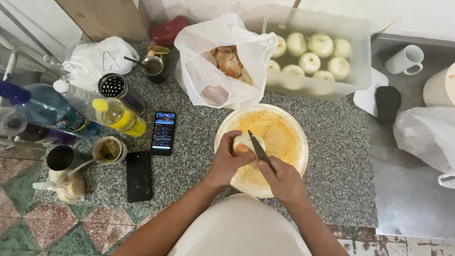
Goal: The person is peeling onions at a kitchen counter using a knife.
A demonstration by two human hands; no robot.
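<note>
From the head view, the left hand wraps its grip around a pale, partly peeled round onion over the stained round white cutting board on the speckled grey stone bench. The right hand pinches a dark-bladed kitchen knife, its tip touching the onion. The blade sits just beside the left fingers; a slip on the slick skin could nick them. The onion looks smooth, whitish, with a brownish patch.
</note>
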